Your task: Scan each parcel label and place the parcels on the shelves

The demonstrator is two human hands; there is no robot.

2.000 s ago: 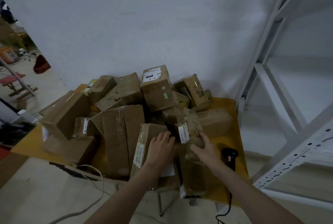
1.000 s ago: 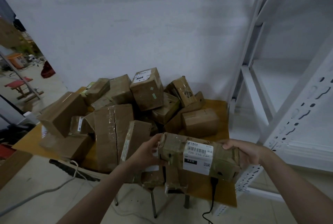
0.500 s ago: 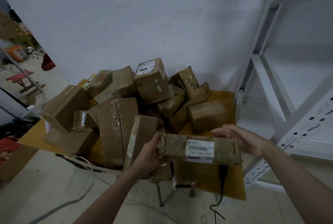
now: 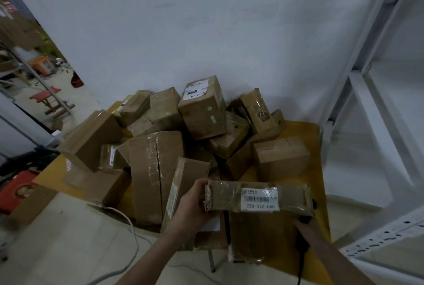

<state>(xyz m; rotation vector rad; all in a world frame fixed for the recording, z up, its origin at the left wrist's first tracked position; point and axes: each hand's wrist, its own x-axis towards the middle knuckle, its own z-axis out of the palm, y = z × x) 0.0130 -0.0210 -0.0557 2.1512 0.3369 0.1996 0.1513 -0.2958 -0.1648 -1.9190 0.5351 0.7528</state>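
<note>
My left hand [image 4: 195, 206] grips the left end of a long taped cardboard parcel [image 4: 226, 197] and holds it level over the table's front edge. Its white barcode label [image 4: 260, 198] faces me. My right hand [image 4: 306, 226] is off the parcel, below its right end, at the black handheld scanner [image 4: 301, 242] on the table. The parcel hides its fingers. A white metal shelf rack [image 4: 376, 124] stands to the right.
A heap of several brown parcels [image 4: 202, 110] covers the yellow table [image 4: 305, 131] against the white wall. The scanner's cable hangs off the front edge. A grey cable [image 4: 135, 239] trails over the floor at lower left. A second white shelf [image 4: 390, 236] juts in at lower right.
My right hand has let go of the parcel's right end and dropped below it to the scanner. My left hand alone now holds the parcel, label still toward me.
</note>
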